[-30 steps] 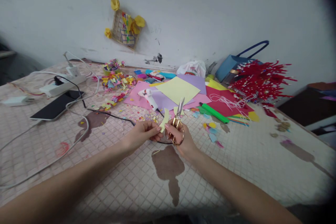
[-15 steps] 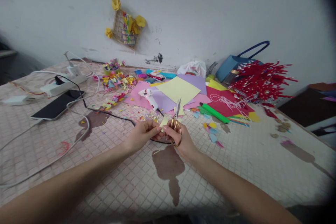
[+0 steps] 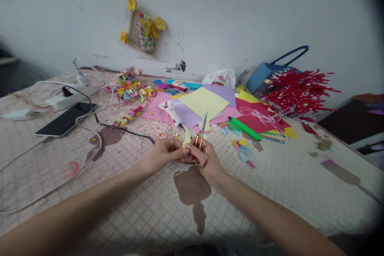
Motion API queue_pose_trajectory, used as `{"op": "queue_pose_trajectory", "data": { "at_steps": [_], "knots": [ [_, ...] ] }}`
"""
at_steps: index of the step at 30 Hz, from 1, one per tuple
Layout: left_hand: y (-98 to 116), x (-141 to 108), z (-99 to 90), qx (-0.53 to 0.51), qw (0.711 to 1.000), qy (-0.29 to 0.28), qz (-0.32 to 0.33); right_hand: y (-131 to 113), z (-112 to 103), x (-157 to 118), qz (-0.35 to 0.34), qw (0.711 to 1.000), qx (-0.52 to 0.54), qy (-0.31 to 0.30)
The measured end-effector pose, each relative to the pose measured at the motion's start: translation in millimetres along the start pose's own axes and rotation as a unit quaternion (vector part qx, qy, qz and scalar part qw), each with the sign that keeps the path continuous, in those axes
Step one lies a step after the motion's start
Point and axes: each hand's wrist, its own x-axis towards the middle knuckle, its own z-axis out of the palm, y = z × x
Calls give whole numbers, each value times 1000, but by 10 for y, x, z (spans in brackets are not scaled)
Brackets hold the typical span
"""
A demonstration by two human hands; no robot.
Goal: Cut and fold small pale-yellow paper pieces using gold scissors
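Note:
Between both hands, near the middle of the table, stands a small strip of pale yellow paper (image 3: 186, 136), its upper end curving upward. My left hand (image 3: 167, 151) is closed, pinching the strip's lower end with thumb and fingertips. My right hand (image 3: 208, 159) also has its thumb on that end. Gold-handled scissors (image 3: 203, 123) hang on the fingers of my right hand, blades pointing away from me. Just beyond the fingers lies a white glue gun (image 3: 170, 111) on sheets of coloured paper. A pale yellow sheet (image 3: 205, 103) tops the pile.
A green marker (image 3: 246, 129) and white string (image 3: 265, 116) lie on the right, before red pipe-cleaner stems (image 3: 300, 92). Paper scraps (image 3: 132, 93) heap at the back left. A phone (image 3: 67, 120), power strip (image 3: 72, 97) and loose cables (image 3: 100, 144) occupy the left side.
The yellow strip has turned from lying low between the fingertips to standing up, longer in view and curved. Both hands and the scissors stay in nearly the same place.

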Motion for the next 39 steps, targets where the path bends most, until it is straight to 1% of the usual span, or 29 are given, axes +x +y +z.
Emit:
{"op": "queue_pose_trajectory", "data": {
  "at_steps": [5, 11, 14, 18, 22, 29, 35, 39],
  "knots": [
    [-18, -5, 1, 4, 1000, 10, 1, -6, -4, -6, -12, 1000, -19, 10],
    [-54, -13, 6, 30, 999, 10, 31, 3, 5, -14, 0, 1000, 10, -2],
    [-61, -12, 6, 9, 999, 8, 30, 5, 4, -16, 1, 1000, -1, -6],
    [-55, -9, 2, -22, 1000, -7, 14, -3, -1, -16, 1, 1000, -9, -5],
    [-62, -5, -7, -33, 999, -16, 5, -9, -5, -18, 3, 1000, -6, -5],
    [-65, -1, -7, -32, 999, -27, 22, -13, -9, -21, 13, 1000, -8, -12],
    [-107, 19, -19, 21, 998, 10, 50, -33, -8, -20, 3, 1000, -14, -11],
    [-77, 19, -19, 11, 997, 24, 72, -66, -11, -23, 6, 1000, -31, -1]
  ]
}}
